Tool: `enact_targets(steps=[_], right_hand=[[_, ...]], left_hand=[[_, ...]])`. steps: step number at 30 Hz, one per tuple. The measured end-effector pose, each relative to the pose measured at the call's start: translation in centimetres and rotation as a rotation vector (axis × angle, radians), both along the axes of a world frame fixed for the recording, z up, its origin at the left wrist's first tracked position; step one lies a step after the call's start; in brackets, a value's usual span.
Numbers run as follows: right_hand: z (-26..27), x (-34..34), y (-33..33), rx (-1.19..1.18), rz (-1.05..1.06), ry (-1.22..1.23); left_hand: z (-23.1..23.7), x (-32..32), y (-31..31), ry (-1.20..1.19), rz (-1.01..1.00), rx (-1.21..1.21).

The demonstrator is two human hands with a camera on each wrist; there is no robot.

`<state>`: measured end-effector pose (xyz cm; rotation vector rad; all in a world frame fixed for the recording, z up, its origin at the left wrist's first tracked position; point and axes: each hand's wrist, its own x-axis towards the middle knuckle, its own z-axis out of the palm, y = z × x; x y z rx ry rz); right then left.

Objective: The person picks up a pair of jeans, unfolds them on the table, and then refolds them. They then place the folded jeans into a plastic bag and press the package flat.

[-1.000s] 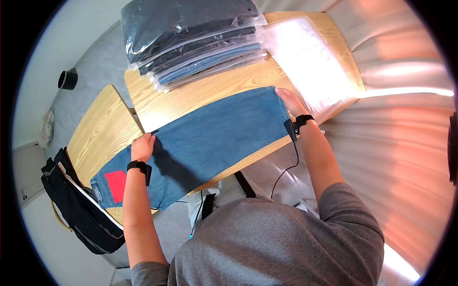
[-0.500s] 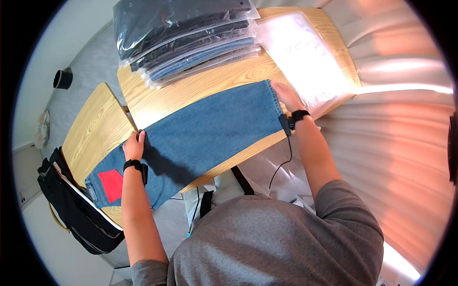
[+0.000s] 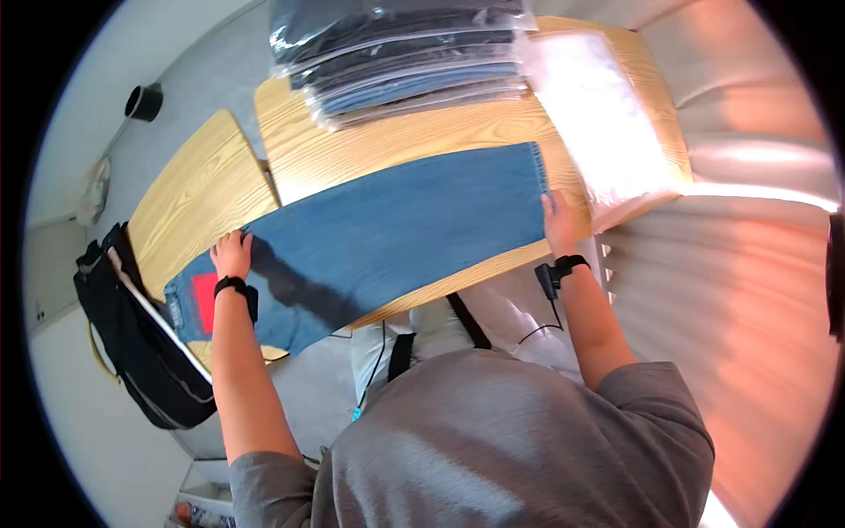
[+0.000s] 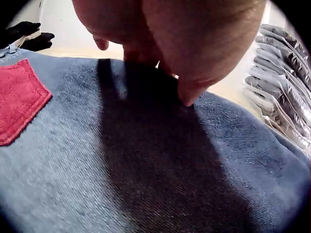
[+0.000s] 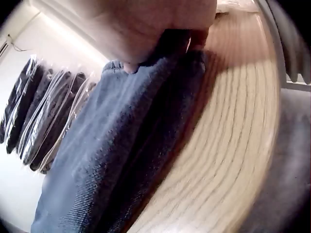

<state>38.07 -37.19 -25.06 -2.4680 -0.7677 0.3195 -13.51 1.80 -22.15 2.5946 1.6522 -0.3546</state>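
Observation:
Blue jeans [image 3: 405, 211], folded lengthwise, lie across the table, with a red back pocket [image 3: 204, 302] near the waistband at the left. At their far edge, beside the pocket, my left hand [image 3: 231, 255] pinches the denim; in the left wrist view its thumb [image 4: 190, 92] presses on the cloth while the other fingers reach over the edge, partly hidden. Over at the right end, my right hand [image 3: 560, 224] grips the leg hem. The right wrist view shows the leg's near side [image 5: 121, 131] bunched into a fold beneath that hand.
Bagged folded garments [image 3: 414, 66] are stacked at the back of the wooden table [image 3: 343, 158]. Clear plastic bags [image 3: 598, 114] lie at the back right. A black bag [image 3: 141, 343] stands at the left end, and a curtain [image 3: 739, 290] hangs along the right.
My left hand has shifted left along the far edge toward the pocket. The right hand has slid down the hem from its far corner toward my body. The head view has turned slightly.

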Motion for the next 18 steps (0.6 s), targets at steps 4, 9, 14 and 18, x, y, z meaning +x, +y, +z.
enact_targets(steps=[4,9,14,18], right_hand=[[-0.5,-0.2,0.3,-0.007,0.043,-0.196],[0.3,-1.6,1.7,-0.134,-0.032,-0.146],[0.4,-1.7,1.1,-0.247,-0.188,-0.205],[0.5,-1.5,1.3,-0.174,-0.244,0.084]], left_hand=[[1.5,-0.6,1.1,0.120,-0.040,0.111],[-0.6,0.5,0.5,0.061,0.140,0.205],[0.0,-1.9,-2.3,-0.276,0.267,0.294],[0.0,-7.6,-6.2,-0.187,0.399,0.105]])
